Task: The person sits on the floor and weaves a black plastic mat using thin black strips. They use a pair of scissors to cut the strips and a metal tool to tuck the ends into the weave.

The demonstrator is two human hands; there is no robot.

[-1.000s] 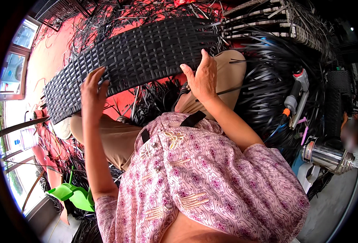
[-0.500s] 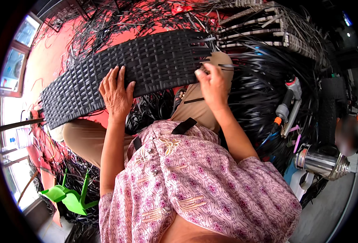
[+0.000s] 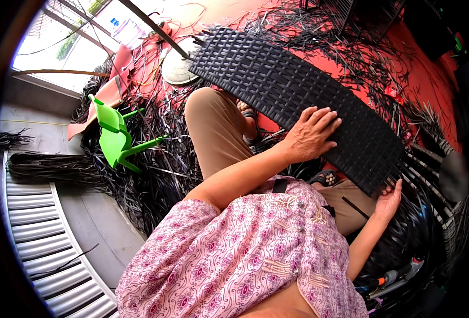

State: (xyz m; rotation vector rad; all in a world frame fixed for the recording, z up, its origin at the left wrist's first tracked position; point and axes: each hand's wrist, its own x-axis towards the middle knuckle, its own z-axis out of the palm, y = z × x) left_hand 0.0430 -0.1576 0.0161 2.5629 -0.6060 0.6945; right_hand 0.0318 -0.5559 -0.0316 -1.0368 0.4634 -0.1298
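A long black panel of woven flat strips (image 3: 293, 77) slants from upper left to lower right above my legs, with loose strip ends at both narrow sides. My left hand (image 3: 311, 135) lies palm down on it, fingers spread, near its lower edge. Curled at the panel's right end are the fingers of my right hand (image 3: 388, 200), one of them pointing up; what they grip among the loose ends is too small to make out. A short black strip (image 3: 355, 207) lies across my right leg.
Black strip scraps cover much of the red floor (image 3: 330, 69). At left stands a small green chair (image 3: 115, 138), with a bundle of black strips (image 3: 54, 168) and a slatted grate (image 3: 35, 228) beyond it. A hand tool with an orange tip (image 3: 401, 275) lies at lower right.
The view has swung left, so the panel now slants downward to the right and the grate shows. My left hand still rests on the panel; my right hand is at its right end.
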